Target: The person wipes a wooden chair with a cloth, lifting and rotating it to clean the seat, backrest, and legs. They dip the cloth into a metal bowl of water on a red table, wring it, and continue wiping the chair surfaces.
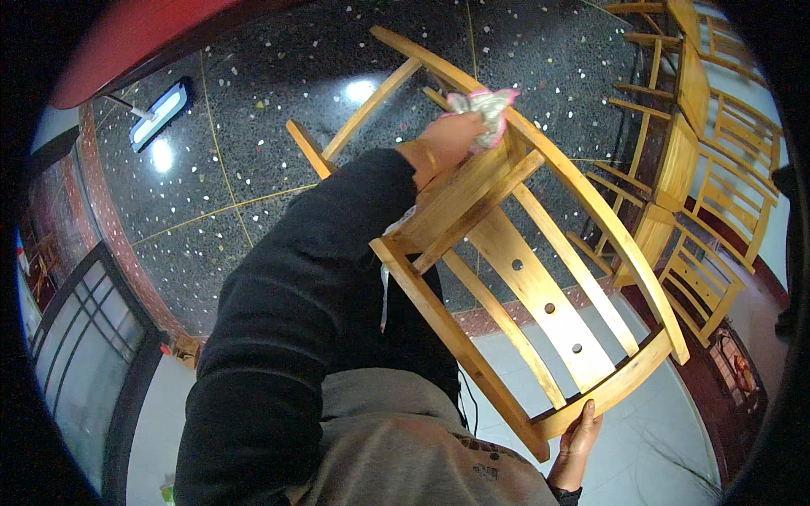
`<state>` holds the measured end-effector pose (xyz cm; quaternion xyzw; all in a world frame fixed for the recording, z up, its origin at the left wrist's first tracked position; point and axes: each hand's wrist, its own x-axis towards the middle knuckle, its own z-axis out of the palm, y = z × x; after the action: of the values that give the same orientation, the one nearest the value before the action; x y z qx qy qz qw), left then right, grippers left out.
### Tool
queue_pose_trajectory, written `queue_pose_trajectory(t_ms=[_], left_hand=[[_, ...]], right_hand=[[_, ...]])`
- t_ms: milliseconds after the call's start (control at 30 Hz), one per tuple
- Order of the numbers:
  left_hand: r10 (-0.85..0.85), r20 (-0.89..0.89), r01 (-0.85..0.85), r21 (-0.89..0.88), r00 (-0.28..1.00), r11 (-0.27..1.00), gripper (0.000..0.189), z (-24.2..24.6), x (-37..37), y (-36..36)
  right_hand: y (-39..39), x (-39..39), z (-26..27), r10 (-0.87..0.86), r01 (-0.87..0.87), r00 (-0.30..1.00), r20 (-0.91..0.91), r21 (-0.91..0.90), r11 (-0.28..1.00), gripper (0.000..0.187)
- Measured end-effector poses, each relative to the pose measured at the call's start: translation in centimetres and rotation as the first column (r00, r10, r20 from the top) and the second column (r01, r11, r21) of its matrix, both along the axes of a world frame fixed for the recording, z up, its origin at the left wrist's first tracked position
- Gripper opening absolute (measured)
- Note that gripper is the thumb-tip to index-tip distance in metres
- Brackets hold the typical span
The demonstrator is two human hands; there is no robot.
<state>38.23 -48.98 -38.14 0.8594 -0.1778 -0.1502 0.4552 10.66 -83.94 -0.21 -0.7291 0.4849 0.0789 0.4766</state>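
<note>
A light wooden chair [549,278] is tilted in front of me, its slatted back slanting toward the lower right. Three round holes run down the wide middle slat. My left hand [448,140] grips a crumpled pale cloth [484,114] with pink edging, pressed near the joint of the seat and a long side post. Part of the seat is covered by my dark sleeve. At the lower right, my right hand [579,433] holds the chair's top rail [607,386], thumb over its edge.
Several similar wooden chairs [680,145] stand in a row along the right. A flat mop head [159,115] rests on dark speckled terrazzo [266,114]. A red curved surface [145,44] juts in at upper left. A gridded glass door [82,354] and small cardboard box [185,351] are left.
</note>
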Motion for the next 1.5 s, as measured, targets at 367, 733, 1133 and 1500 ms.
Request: queue_pose_trajectory(t_ms=[367, 733, 1133, 1500], left_hand=[[0.042, 0.406, 0.121, -0.368, 0.913, 0.922, 0.038, 6.2, 2.0, -4.1], [0.219, 0.061, -0.224, 0.108, 0.974, 0.969, 0.038, -3.6, 6.0, 1.2], [0.028, 0.306, 0.017, -0.144, 0.952, 0.989, 0.042, -0.3, 4.5, -4.5], [-0.350, 0.057, 0.313, 0.332, 0.935, 0.890, 0.043, -8.4, 11.6, 7.2]], right_hand=[[-0.8, -0.6, -0.1, -0.002, 0.001, 1.000, 0.016, 0.036, 0.999, 0.050], [0.6, 0.3, 0.0, -0.034, 0.034, 0.999, 0.017, 0.021, 0.999, 0.050], [-0.8, -0.2, 0.0, -0.053, 0.053, 0.997, -0.055, 0.004, 0.999, 0.056], [-5.9, -2.7, -0.1, -0.201, 0.172, 0.919, -0.341, -0.114, 0.979, 0.082]])
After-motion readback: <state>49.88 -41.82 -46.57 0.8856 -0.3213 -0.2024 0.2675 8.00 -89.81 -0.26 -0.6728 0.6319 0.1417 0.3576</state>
